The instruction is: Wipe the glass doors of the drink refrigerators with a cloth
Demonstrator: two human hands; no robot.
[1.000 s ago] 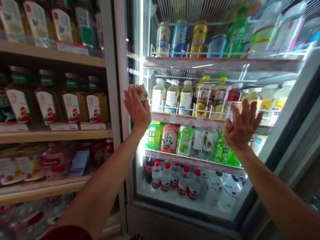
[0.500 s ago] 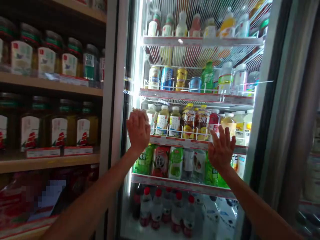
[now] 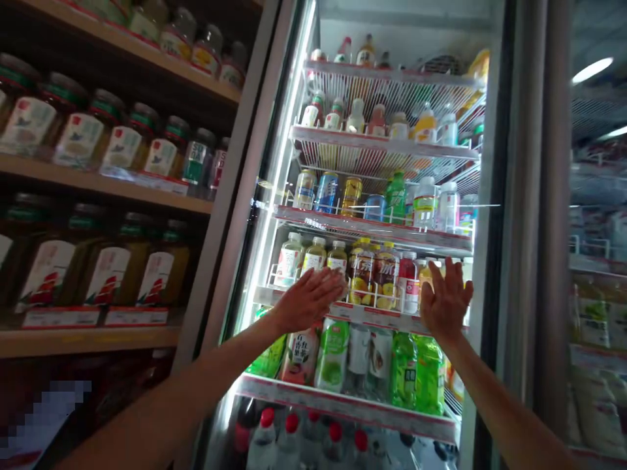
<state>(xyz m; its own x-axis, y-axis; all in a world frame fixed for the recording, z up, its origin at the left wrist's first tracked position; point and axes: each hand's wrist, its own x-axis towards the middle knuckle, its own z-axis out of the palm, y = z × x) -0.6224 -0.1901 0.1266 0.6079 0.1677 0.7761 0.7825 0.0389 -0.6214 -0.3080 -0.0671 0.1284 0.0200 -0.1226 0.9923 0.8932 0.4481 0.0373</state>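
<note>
My left hand (image 3: 313,297) is pressed flat against the glass door (image 3: 392,32) of a drinks fridge, fingers together and pointing right. Under it is a crumpled pale cloth (image 3: 341,288), mostly covered by the fingers; whether it is fabric or paper I cannot tell. Off to the right, my right hand (image 3: 445,303) is raised with its fingers spread at the glass and holds nothing. Behind the glass, close to my left hand, stand tea bottles (image 3: 313,256). Brown iced-tea bottles (image 3: 362,271) with yellow caps show between the two hands.
Wire shelves with price rails (image 3: 377,225) hold cans and bottles inside the fridge. Red-capped bottles (image 3: 267,418) stand at its bottom. A metal frame (image 3: 235,196) separates it from wooden shelves (image 3: 147,336) of large jars at left. Another fridge (image 3: 595,261) is at right.
My left hand has wiped rightward across the glass with the cloth and turned from pointing up to pointing right. My right hand stays spread at the glass. The view has tilted up.
</note>
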